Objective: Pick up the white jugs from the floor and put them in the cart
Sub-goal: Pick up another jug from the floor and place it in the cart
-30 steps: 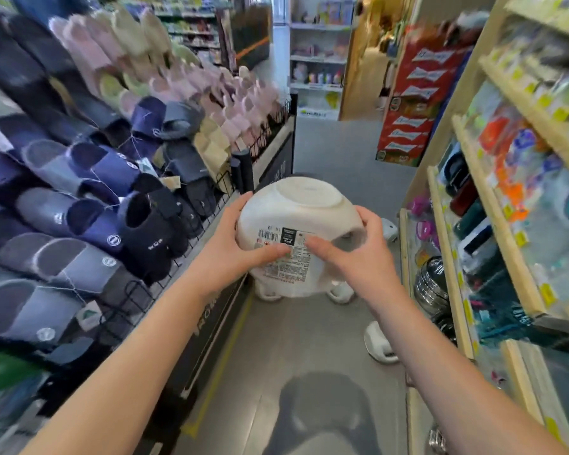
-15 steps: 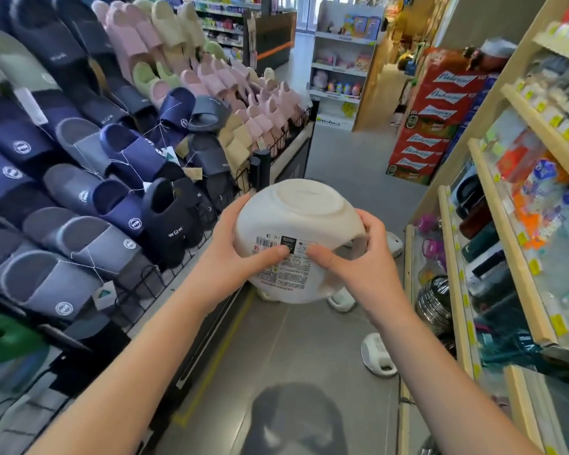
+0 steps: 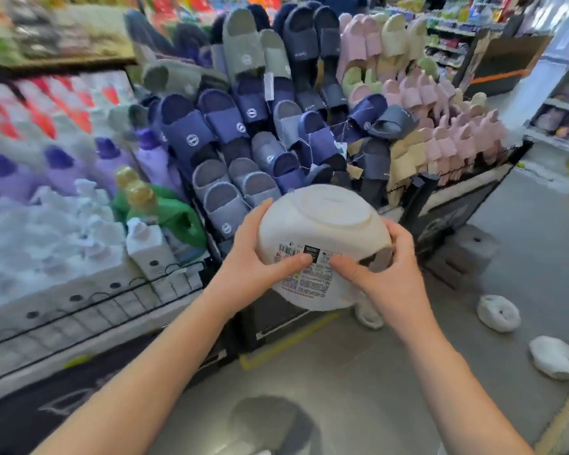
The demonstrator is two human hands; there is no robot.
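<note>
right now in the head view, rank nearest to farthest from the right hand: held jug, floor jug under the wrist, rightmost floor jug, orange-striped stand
1. held jug, gripped in the right hand
2. floor jug under the wrist, just below
3. rightmost floor jug, lower right
4. orange-striped stand, far back right

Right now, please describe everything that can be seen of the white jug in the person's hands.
The white jug looks like matte plastic. It is tipped so its flat round base faces up toward the camera. A printed label with a barcode covers the near side. The left hand grips its left side, the right hand its right side by the handle opening, both thumbs on the label. It is held above the floor.
</note>
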